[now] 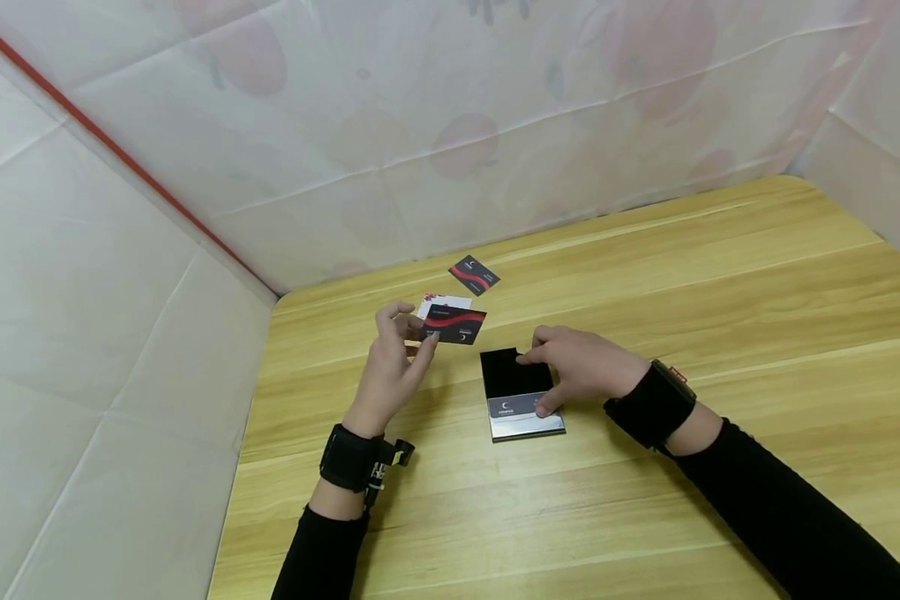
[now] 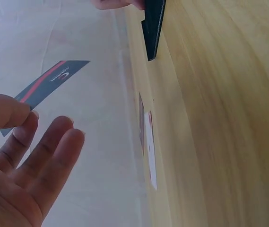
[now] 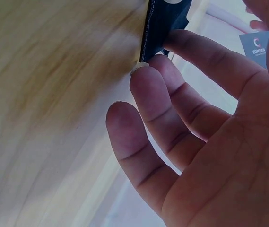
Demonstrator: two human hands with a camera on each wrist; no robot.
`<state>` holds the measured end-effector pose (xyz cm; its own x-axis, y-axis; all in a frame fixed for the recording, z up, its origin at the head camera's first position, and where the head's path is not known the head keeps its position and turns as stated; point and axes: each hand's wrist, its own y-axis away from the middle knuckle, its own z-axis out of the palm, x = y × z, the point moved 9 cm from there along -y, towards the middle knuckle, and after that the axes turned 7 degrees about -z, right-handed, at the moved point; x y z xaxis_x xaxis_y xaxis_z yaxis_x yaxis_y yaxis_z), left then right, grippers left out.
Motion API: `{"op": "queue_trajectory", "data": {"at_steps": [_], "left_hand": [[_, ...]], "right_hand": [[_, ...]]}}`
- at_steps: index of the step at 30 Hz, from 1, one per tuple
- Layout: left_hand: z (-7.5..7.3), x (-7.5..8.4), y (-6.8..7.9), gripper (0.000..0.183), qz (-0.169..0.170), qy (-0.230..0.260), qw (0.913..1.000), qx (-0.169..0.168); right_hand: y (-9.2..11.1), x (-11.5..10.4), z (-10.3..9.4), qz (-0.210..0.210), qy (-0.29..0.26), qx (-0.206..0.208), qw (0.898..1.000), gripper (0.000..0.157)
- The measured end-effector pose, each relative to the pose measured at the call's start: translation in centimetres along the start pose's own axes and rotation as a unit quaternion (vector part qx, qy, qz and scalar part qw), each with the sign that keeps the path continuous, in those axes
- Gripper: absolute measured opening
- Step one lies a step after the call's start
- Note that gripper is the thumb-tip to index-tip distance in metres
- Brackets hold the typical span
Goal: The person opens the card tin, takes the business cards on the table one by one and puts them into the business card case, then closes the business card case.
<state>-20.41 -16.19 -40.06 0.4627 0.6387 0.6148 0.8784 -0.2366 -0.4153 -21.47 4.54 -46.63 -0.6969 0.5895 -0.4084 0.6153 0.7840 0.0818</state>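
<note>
My left hand pinches a dark business card with a red wavy stripe between thumb and fingers, raised over the table. In the left wrist view the other fingers of that hand spread away from the card. A business card case, silver in front with a black inner flap, lies opened out on the table. A dark card with a logo shows in it. At the case's right side my right hand grips it, thumb on the front part, index finger against the black flap.
Beyond the left hand, a white card with a pink floral print lies partly hidden behind the held card. Farther back lies another dark card with a red stripe. Pale hanging sheets border the wooden table at the back and left.
</note>
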Motion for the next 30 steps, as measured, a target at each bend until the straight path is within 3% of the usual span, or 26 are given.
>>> {"op": "queue_trajectory", "data": {"at_steps": [6,11,19,26,30], "left_hand": [[-0.3,0.7,0.0,0.028,0.027,-0.018,0.9994,0.014],[-0.3,1.1,0.2,0.027,0.048,-0.04,0.9979,0.018],[0.1,0.8,0.2,0.032,0.042,-0.059,0.9973,0.012],[0.4,1.2,0.3,0.011,0.055,-0.047,0.9973,0.015],[0.4,1.0,0.2,0.01,0.044,-0.032,0.9984,0.015]], "right_hand": [[0.0,0.0,0.0,0.001,0.0,0.0,1.0,0.08],[0.1,-0.1,-0.1,-0.003,-0.003,0.0,1.0,0.08],[0.0,-0.2,-0.1,-0.002,-0.003,0.0,1.0,0.08],[0.0,-0.3,-0.2,-0.002,-0.006,0.002,1.0,0.079],[0.0,-0.3,-0.2,-0.001,-0.007,0.003,1.0,0.079]]}}
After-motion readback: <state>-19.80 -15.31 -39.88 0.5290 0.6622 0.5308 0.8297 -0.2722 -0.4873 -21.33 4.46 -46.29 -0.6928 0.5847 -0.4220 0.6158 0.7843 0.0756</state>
